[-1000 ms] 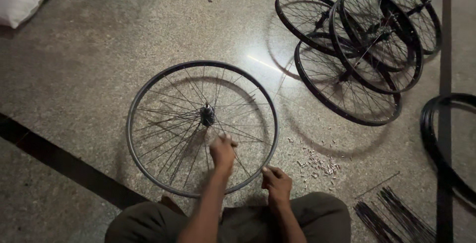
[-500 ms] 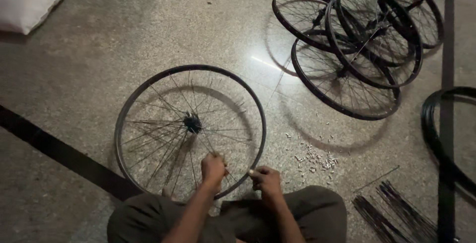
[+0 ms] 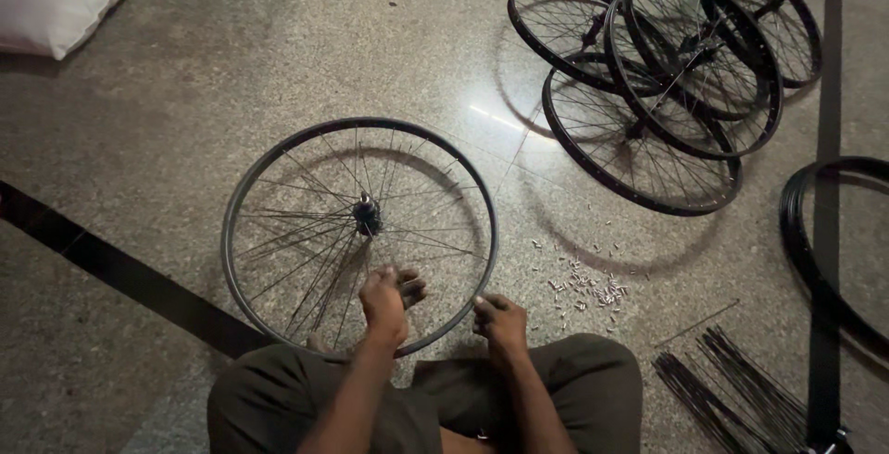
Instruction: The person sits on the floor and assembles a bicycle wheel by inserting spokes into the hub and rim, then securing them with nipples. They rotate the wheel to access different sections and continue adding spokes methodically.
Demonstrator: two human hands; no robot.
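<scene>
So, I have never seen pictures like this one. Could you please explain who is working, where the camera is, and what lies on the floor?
The camera sits on a person's head and looks down, so you see their own arms and knees. They sit on a stone floor. The left hand reaches in among the spokes of a bicycle wheel lying flat. The right hand touches its rim. Nearby lie a stack of finished wheels, small metal pieces, loose spokes, bare rims and a white cushion.
</scene>
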